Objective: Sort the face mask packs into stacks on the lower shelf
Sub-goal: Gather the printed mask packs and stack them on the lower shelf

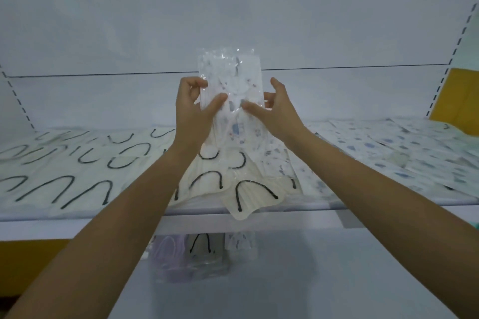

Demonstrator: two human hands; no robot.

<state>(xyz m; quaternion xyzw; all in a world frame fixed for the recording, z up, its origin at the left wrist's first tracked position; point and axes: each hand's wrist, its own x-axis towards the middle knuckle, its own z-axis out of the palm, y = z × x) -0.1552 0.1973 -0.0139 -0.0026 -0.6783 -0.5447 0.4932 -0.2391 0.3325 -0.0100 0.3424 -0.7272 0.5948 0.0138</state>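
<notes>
Head view. Item: printed mask pack (231,77), clear wrapper, held upright in mid-air above upper shelf (363,211).
Left hand (193,114): thumb on front, fingers behind left edge, pinching pack.
Right hand (276,114): thumb on front, fingers behind right edge, pinching pack.
Handling, judged: light, floppy; wrapper slick, crinkly. Best held by long edges, kept flat.
Destination: small stacks (199,259) on lower shelf (311,280) below.

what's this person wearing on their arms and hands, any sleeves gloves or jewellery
Nothing worn shows. The left forearm and right forearm are bare all the way to the frame's edge: no sleeves, watch or bracelet. The left hand and right hand have no gloves, and no rings on the fingers that are visible.
</notes>
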